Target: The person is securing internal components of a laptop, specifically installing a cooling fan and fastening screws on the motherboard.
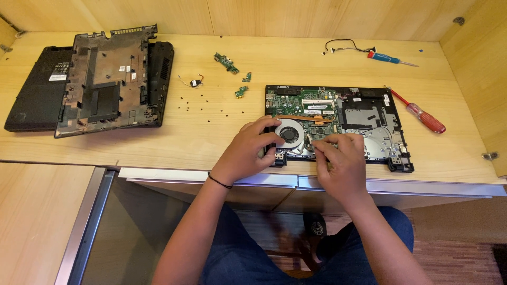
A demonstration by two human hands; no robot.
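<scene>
An opened laptop (338, 124) on the wooden counter (211, 137) is worked on: the round cooling fan (290, 133) at its front left is gripped by left hand (248, 150) fingers, while right hand (340, 161) fingers are pinched closed beside it

Home repair corner, hobby-style, not a professional shop. Pale wood worktop (211, 137) set in matching wood-panel alcove, walls close on three sides. Opened laptop base (338, 124) with bare circuit board and round fan (290, 133). Removed black laptop covers (95, 82) stacked at left. Loose screws (203, 105) scattered on bare wood, no tray or mat. Small circuit boards (227, 62) lying free. Two screwdrivers, red-handled (422, 117) and blue-handled (388, 58). Below worktop: wood floor, dark reddish rug (454, 258). Person seated in jeans.
</scene>
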